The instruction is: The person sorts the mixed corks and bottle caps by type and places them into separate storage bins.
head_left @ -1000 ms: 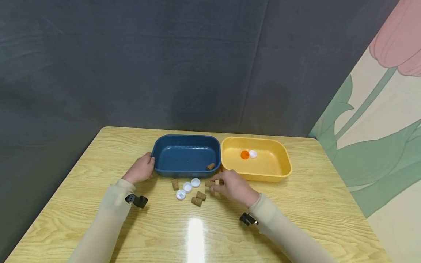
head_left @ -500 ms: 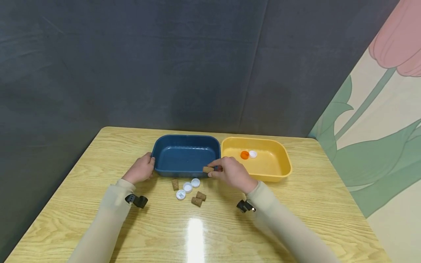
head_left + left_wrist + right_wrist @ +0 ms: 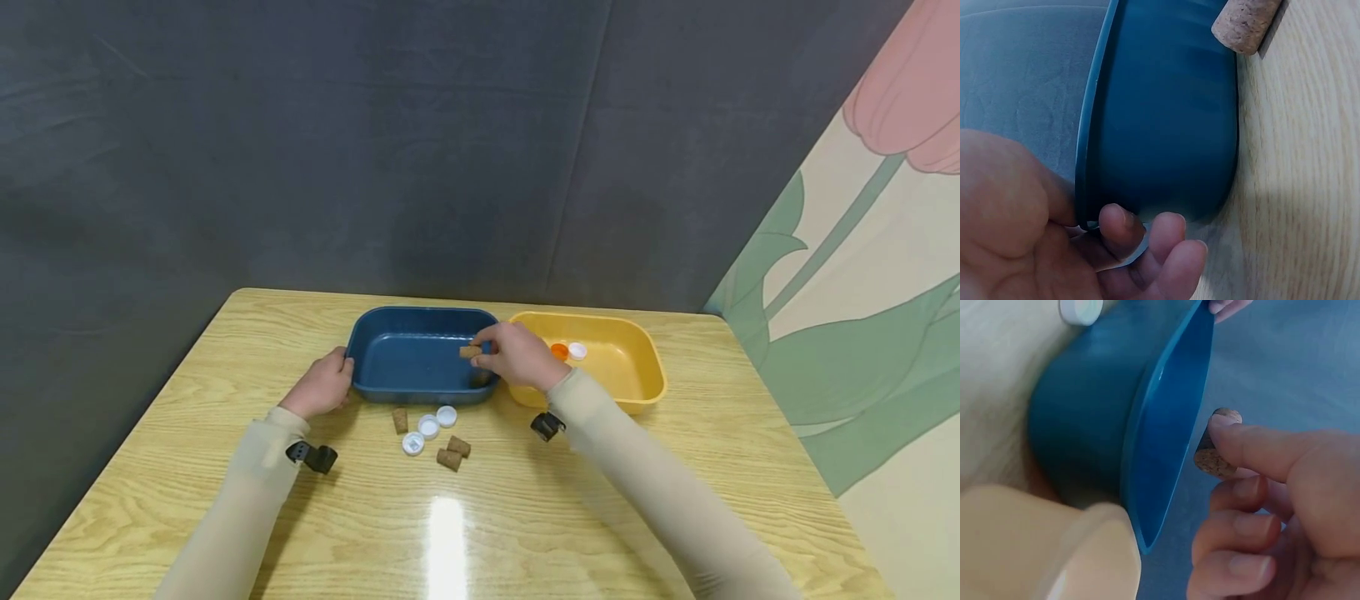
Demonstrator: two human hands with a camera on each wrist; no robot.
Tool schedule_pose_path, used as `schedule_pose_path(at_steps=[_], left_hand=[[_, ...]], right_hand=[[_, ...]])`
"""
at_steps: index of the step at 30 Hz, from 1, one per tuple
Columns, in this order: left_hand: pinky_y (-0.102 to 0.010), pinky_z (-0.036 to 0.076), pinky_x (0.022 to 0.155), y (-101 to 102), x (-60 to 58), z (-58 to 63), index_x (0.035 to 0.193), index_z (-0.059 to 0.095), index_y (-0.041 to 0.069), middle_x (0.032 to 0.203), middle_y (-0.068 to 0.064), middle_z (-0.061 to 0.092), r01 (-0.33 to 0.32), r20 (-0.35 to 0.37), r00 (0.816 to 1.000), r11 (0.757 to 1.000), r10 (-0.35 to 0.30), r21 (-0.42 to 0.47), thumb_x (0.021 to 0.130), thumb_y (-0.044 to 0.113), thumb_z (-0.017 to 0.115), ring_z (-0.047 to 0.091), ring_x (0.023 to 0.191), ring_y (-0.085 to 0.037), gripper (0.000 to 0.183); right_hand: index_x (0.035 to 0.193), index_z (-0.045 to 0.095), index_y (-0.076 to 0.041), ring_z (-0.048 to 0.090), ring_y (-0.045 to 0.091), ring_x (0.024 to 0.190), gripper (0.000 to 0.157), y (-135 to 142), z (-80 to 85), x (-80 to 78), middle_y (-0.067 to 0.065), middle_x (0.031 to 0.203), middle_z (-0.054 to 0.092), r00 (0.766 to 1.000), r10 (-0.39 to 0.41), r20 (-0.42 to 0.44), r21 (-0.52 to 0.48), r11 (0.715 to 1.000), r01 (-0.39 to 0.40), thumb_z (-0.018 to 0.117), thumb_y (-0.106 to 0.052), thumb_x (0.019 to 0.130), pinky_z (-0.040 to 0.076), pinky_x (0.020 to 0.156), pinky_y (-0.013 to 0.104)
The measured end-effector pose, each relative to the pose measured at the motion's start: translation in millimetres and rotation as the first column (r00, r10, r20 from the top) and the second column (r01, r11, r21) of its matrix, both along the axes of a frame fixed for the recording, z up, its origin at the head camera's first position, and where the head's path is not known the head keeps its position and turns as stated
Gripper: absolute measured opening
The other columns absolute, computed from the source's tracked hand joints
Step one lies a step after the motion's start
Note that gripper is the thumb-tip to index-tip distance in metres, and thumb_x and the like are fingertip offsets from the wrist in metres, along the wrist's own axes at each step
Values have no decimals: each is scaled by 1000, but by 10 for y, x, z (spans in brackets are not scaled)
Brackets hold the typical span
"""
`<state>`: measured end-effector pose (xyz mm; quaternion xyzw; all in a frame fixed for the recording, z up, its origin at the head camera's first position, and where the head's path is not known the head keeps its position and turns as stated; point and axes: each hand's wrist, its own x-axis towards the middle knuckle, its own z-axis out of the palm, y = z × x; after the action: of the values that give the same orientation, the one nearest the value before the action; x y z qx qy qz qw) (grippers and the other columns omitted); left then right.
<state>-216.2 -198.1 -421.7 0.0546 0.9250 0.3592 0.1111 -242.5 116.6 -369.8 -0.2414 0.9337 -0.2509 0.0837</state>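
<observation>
My right hand pinches a brown cork between thumb and fingers, over the right part of the blue bin. In the right wrist view the held cork shows just off the bin's rim. My left hand grips the left end of that bin, its thumb at the rim and fingers curled against the outer wall in the left wrist view. Another cork lies inside the bin at its right end, partly in shadow.
Before the blue bin lie a cork, three white bottle caps in a slanting row, and two touching corks. To the right stands a yellow bin holding an orange cap and a white cap.
My right hand has lifted a cork from the table in front of the bins and carried it up and away over the blue bin. My left hand has stayed at the bin's left end.
</observation>
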Motion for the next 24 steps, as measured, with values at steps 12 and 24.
schedule_pose_path(at_steps=[12,24], left_hand=[[-34,47,59,-5,8,12,133,40,-14,77,-18,59,7,8,1000,1000,-7,1,110,15,23,56,61,-21,41],[-34,46,57,-6,4,-14,132,41,-13,71,-13,56,7,4,1000,1000,-7,4,110,15,23,55,59,-21,39]], right_hand=[[112,75,-6,59,19,82,26,-137,8,-313,9,108,71,999,-39,-17,75,996,40,77,-20,90,50,73,31],[110,76,-11,61,21,90,24,-269,-54,-531,4,111,71,997,-68,33,152,986,62,77,-24,90,52,82,36]])
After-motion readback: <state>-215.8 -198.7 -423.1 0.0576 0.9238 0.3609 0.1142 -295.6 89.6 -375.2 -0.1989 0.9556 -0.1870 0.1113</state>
